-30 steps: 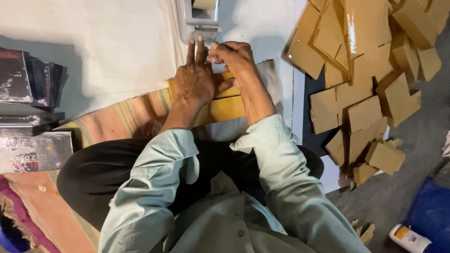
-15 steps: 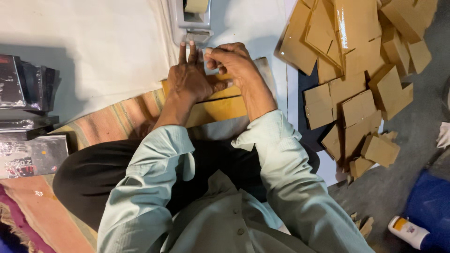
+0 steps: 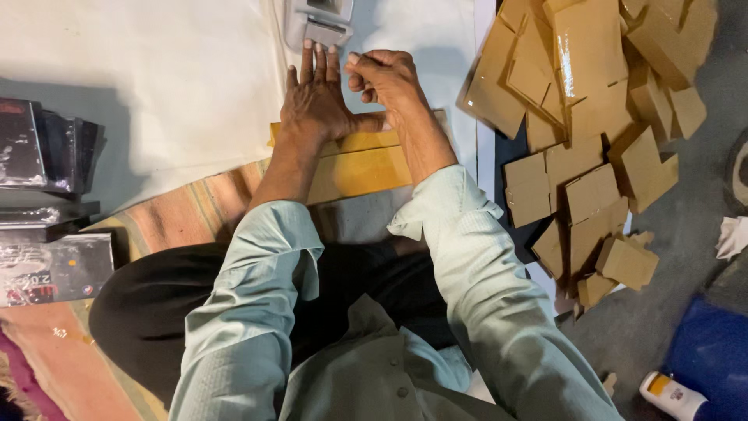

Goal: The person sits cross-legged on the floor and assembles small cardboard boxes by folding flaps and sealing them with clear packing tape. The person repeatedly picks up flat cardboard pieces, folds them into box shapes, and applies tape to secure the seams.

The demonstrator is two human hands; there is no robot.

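Nearest me, my left hand lies flat, fingers spread, pressing the yellow-brown cardboard piece onto the white sheet. My right hand is curled at the card's far edge; I cannot tell what it pinches. The card looks flat, creased lengthwise, partly folded. Further right, many finished folded cardboard pieces lie heaped, so much is done.

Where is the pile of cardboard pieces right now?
In the head view, the cardboard pile lies on the person's right, beside the white sheet, just past the right hand.
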